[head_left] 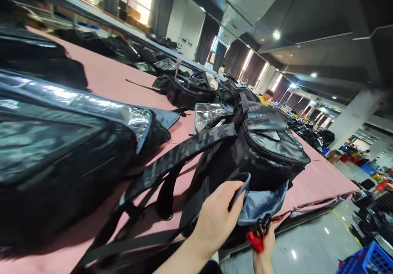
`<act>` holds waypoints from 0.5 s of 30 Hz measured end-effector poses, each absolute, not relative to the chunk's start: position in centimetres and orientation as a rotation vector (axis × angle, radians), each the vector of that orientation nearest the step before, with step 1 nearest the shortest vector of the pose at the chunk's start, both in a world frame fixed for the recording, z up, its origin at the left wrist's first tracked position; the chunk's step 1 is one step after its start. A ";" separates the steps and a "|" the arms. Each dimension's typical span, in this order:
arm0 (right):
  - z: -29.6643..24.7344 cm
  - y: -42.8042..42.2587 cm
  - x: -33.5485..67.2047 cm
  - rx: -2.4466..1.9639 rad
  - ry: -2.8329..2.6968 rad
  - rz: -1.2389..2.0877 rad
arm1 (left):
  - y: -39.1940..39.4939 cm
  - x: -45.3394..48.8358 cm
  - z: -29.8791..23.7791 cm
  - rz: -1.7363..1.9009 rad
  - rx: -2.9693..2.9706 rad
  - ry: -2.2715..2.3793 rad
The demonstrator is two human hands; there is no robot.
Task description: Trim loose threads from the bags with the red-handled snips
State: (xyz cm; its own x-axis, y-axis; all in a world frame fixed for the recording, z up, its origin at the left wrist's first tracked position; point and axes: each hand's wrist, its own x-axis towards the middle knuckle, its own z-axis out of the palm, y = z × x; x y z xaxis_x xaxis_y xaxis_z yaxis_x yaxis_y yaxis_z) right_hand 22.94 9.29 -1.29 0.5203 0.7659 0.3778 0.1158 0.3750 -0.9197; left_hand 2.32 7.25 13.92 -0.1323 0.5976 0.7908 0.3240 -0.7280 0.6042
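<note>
A black camouflage backpack [267,165] stands on the pink-covered table, with a grey-lined pocket [264,204] hanging open on its near side. My left hand [216,210] pinches the left edge of that pocket between thumb and fingers. Below the pocket's front edge, my right hand [267,239] is closed around a small black and red thing [257,239], whose kind I cannot make out. A patterned shoulder strap [184,151] runs from the pack's top down to the left. The pack's base is partly hidden behind my left hand.
A large black bag with a shiny lining [70,143] fills the left side, blurred. More black bags [190,90] lie farther along the pink table [325,176]. A blue crate [368,259] stands on the floor at lower right. A person in yellow [264,98] is beyond the backpack.
</note>
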 end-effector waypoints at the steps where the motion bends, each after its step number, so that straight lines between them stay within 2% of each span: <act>1: -1.3 9.0 23.3 -1.111 -0.812 0.519 | 7.3 2.6 13.6 1.999 1.951 1.052; 3: 0.1 8.4 24.2 -1.051 -0.629 0.454 | 7.2 2.7 13.0 2.068 1.997 1.090; 6: 4.8 7.3 25.4 -0.924 -0.738 0.342 | 6.9 2.6 12.6 2.073 2.116 1.076; 8: 8.7 6.5 25.5 -0.892 -0.926 0.188 | 6.6 2.7 12.5 2.008 2.206 1.049; 13: 17.2 5.3 23.3 -0.849 -1.733 -0.463 | 6.3 3.3 12.3 1.956 2.306 1.112; 15: 19.5 5.3 22.0 -0.756 -1.932 -0.600 | 6.3 3.4 12.4 1.952 2.330 1.144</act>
State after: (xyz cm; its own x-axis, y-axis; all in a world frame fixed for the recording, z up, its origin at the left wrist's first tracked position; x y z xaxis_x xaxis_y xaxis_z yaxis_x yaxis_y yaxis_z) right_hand 21.97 5.30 19.49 -0.3646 0.2564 0.8951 0.7183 0.6892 0.0952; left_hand 3.41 6.28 12.36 0.0321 0.4404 0.8972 0.5676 -0.7470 0.3463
